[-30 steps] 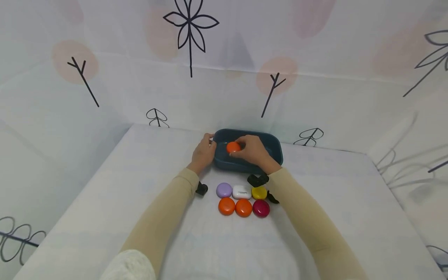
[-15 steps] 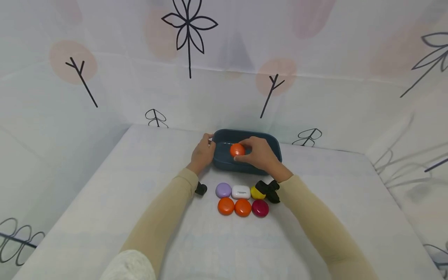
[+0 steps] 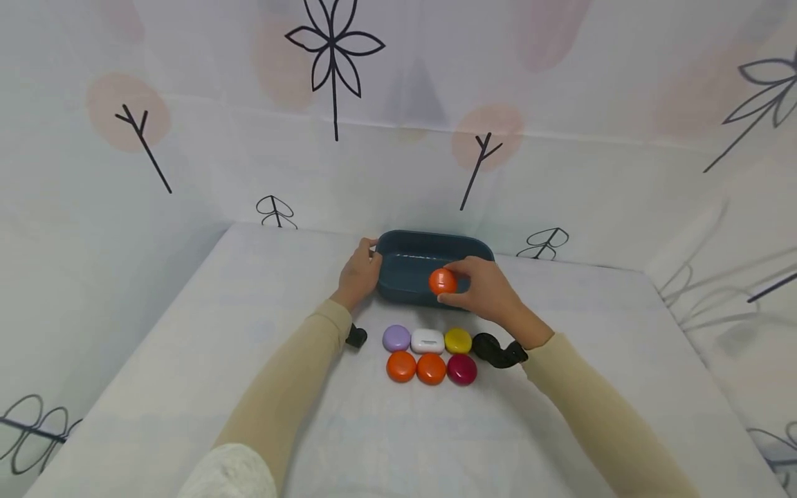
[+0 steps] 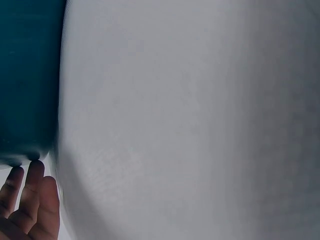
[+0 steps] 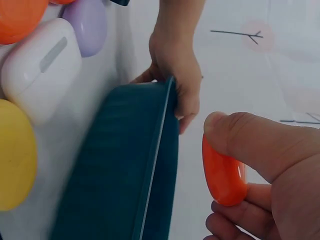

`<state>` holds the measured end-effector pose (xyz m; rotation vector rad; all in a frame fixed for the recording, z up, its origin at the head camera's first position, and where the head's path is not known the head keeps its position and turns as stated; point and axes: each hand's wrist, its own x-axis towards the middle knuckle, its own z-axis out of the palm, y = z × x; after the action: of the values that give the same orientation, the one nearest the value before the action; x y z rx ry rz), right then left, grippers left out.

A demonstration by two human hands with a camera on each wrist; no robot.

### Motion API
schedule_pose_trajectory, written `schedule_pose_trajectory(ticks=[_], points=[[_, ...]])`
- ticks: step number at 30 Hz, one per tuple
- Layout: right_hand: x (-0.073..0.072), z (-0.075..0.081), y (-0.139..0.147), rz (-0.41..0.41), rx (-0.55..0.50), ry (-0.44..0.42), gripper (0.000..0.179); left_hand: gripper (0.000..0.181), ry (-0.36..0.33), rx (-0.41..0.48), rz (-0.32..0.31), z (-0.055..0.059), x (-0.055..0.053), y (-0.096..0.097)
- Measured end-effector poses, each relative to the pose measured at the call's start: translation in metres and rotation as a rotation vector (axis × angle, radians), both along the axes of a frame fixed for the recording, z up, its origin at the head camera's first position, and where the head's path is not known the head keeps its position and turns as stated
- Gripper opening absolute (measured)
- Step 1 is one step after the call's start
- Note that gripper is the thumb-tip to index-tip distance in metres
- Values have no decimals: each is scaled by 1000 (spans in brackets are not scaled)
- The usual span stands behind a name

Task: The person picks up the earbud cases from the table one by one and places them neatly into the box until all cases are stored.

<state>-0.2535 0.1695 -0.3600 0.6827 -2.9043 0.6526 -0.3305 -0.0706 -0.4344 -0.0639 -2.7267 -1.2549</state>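
In the head view, my right hand (image 3: 488,290) pinches an orange, round, glossy disc (image 3: 442,281) between thumb and fingers, over the near right part of a dark teal rectangular bin (image 3: 406,271). The right wrist view shows the orange disc (image 5: 222,175) edge-on, above the level of the bin's rim (image 5: 159,135). My left hand (image 3: 359,274) grips the bin's left end, its thumb over the rim in the right wrist view. From the left wrist, its fingertips (image 4: 34,167) touch the bin's outer wall (image 4: 30,80).
In front of the bin lie two rows of small things: a lilac disc (image 3: 396,338), a white earbud case (image 3: 427,341), a yellow disc (image 3: 458,340), two orange discs (image 3: 401,366) and a crimson disc (image 3: 462,369). A patterned cloth wall (image 3: 373,180) rises behind the bin.
My right hand has moved right and toward me with the orange disc, from over the middle of the bin to its near right part. The left hand keeps its grip.
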Motion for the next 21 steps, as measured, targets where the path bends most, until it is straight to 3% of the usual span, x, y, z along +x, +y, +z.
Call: schedule_pose_trajectory(ticks=[21], points=[[41,-8,32,-28,-71,34,49,39,-7,-34,27,0,0,3]])
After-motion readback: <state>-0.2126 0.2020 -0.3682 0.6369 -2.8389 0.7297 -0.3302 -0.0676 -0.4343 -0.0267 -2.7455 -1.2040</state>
